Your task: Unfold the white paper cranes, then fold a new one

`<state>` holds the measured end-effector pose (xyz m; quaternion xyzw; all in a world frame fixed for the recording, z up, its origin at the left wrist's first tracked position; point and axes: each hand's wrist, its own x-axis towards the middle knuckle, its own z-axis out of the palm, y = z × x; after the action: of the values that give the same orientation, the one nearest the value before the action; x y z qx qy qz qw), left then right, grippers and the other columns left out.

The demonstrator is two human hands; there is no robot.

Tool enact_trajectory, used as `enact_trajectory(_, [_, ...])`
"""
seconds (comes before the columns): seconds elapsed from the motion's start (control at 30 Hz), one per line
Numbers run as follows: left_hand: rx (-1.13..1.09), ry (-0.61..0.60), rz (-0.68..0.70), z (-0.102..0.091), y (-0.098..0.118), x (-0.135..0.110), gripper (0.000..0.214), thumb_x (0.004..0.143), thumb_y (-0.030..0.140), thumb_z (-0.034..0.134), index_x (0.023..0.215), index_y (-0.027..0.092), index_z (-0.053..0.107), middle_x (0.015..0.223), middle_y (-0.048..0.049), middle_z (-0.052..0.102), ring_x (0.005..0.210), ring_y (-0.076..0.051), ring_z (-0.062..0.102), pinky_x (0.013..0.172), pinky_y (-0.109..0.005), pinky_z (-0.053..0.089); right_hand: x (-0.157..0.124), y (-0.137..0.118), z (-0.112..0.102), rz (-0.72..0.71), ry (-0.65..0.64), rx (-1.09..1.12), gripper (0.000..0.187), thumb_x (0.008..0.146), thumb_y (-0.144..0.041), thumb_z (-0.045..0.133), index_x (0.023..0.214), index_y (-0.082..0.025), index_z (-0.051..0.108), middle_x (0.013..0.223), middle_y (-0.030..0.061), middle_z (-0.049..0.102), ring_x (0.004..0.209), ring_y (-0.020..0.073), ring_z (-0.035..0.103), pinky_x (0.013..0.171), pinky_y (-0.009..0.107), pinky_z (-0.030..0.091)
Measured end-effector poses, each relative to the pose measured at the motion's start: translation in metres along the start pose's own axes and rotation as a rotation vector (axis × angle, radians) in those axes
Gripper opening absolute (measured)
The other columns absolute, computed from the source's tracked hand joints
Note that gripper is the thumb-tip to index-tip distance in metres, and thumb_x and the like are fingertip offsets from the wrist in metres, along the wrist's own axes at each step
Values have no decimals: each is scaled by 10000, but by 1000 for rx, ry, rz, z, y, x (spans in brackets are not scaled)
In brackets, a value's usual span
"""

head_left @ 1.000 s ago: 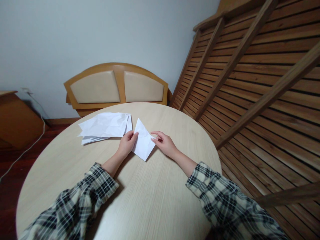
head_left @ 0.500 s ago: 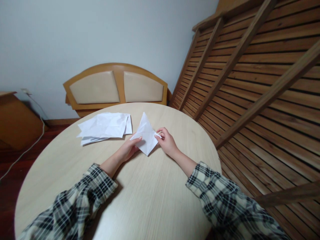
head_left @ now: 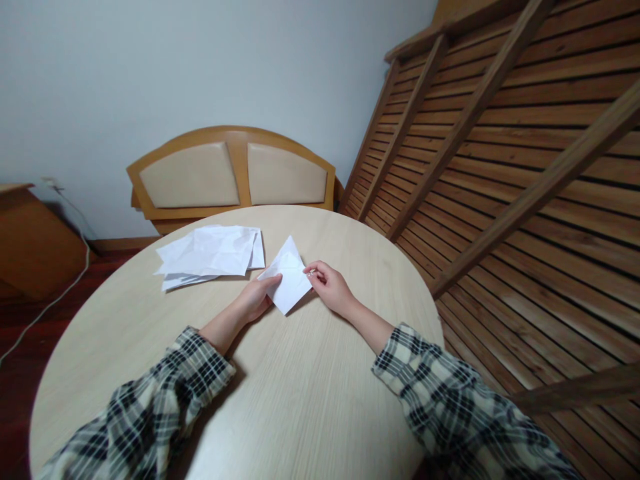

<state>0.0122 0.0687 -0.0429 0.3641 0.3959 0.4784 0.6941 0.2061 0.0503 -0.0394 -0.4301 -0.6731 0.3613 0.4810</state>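
Observation:
A small white folded paper (head_left: pixel 289 283), diamond-shaped with a pointed top, is held just above the round table (head_left: pixel 295 387). My left hand (head_left: pixel 255 297) grips its left corner, thumb on top and the other fingers underneath. At the opposite corner, my right hand (head_left: pixel 329 285) pinches the paper's edge between thumb and forefinger. The fingertips of the right hand partly hide that corner. To the left of the paper, beyond my left hand, lies a loose pile of creased white sheets (head_left: pixel 210 250).
Behind the table stands a wooden headboard (head_left: pixel 243 173) with two cream panels, against the wall. A slatted wooden frame (head_left: pixel 480 160) leans close on the right. A brown cabinet (head_left: pixel 35 243) and a white cable (head_left: pixel 55 300) are at the left.
The folded paper has shifted slightly left and lower, and its right corner no longer sticks out past my right fingers. My left hand keeps its grip; the pile stays put.

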Motion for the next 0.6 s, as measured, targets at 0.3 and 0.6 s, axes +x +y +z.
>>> enact_trajectory(0.3, [-12, 24, -4, 0, 4, -1, 349, 770, 110, 649, 1119, 121, 633, 998, -127, 745, 900, -263, 704, 766, -345, 569, 3, 1, -6, 69, -52, 161, 249, 867, -131, 402, 879, -199, 642, 901, 33, 678, 753, 138, 652, 762, 316, 532])
enact_trajectory(0.6, [121, 32, 147, 0, -2, -1, 521, 746, 210, 709, 1241, 124, 571, 1095, -139, 702, 968, -282, 678, 824, -382, 558, 5, 3, -20, -104, -171, -139, 249, 833, -129, 576, 995, -207, 749, 1076, 68, 740, 972, 188, 675, 890, 356, 514])
